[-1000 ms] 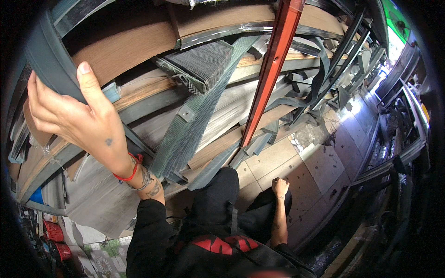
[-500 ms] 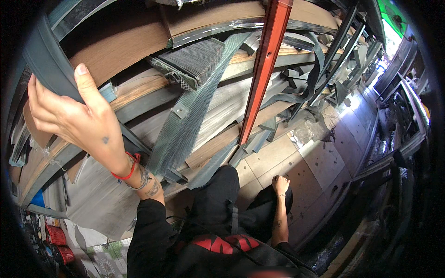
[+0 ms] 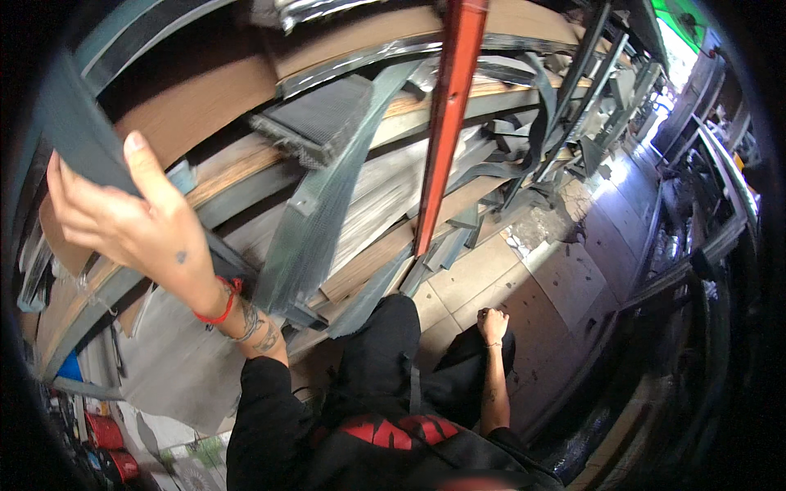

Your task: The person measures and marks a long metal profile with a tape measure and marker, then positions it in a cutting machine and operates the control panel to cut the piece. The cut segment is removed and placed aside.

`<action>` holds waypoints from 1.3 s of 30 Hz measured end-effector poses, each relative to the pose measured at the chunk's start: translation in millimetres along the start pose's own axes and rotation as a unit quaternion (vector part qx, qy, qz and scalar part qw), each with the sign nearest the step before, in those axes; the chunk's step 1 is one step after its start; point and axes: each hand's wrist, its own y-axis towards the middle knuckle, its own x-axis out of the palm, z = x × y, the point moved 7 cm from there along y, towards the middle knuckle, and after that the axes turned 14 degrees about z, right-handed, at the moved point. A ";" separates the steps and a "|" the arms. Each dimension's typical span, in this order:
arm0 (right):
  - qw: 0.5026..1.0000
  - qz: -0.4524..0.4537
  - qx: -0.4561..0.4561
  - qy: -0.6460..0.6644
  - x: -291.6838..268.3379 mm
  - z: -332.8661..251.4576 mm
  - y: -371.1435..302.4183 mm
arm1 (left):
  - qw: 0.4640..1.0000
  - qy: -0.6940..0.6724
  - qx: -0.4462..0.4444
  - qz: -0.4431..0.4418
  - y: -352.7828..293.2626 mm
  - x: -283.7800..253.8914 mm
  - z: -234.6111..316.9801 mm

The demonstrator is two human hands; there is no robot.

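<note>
My left hand [image 3: 135, 217] is wrapped round a grey metal rack post [image 3: 78, 123] at the far left, thumb on the near side and the other fingers round its outer side. A red cord and a thin bracelet circle that wrist. My right hand [image 3: 493, 326] is curled into a fist on my right knee, and I see nothing in it. Between the hands, a folded strip of grey-green mesh [image 3: 307, 229] hangs down from the rack, with a dark stack of mesh [image 3: 323, 119] lying on the shelf beside it.
An orange-red metal post [image 3: 442, 131] stands in front of shelves of brown boards [image 3: 205, 106]. Offcuts and a curled dark strip [image 3: 540, 123] jut out to the right. Debris lies on the tiled floor [image 3: 565, 286]. Dark metal frames [image 3: 696, 270] line the right side. Red baskets [image 3: 105, 430] are at lower left.
The view has shifted slightly, so the rack and the orange-red post appear farther left. My left hand keeps its hold on the grey post, and my right fist stays on my knee.
</note>
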 end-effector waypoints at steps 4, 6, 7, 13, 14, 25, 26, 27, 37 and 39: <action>0.999 -0.009 -0.020 -0.025 -29.3 -18.5 -6.9 | 0.999 -0.032 0.029 0.003 2.3 -0.6 -0.2; 0.998 -0.041 -0.020 -0.030 -49.6 -34.9 -15.3 | 0.998 -0.055 0.015 -0.011 1.0 1.4 -1.0; 0.998 -0.058 -0.019 -0.026 -61.4 -44.3 -20.3 | 0.998 -0.062 -0.016 -0.023 -1.3 2.8 -3.8; 0.981 -0.152 0.103 0.069 -133.3 -59.4 -76.3 | 0.995 -0.023 -0.023 -0.090 -9.6 -0.2 -12.9; 0.977 -0.161 0.118 0.080 -144.2 -60.0 -87.5 | 0.991 -0.043 -0.044 -0.119 -9.3 1.8 -17.8; 0.799 -0.280 0.458 0.271 -298.0 -81.7 -215.3 | 0.861 -0.252 0.184 -0.402 11.7 -52.8 -8.5; 0.775 -0.272 0.491 0.291 -319.8 -86.1 -227.5 | 0.817 -0.335 0.079 -0.462 8.7 -58.6 -14.6; 0.752 -0.261 0.517 0.314 -341.1 -91.9 -236.5 | 0.739 -0.393 -0.018 -0.547 -1.9 -63.4 -17.3; 0.764 -0.027 0.476 0.434 -587.2 -117.0 -260.7 | 0.154 -0.590 0.460 -0.645 -18.5 -142.2 148.6; 0.724 0.033 0.494 0.481 -645.3 -110.2 -269.1 | 0.179 -0.629 0.491 -0.575 18.6 -152.8 207.0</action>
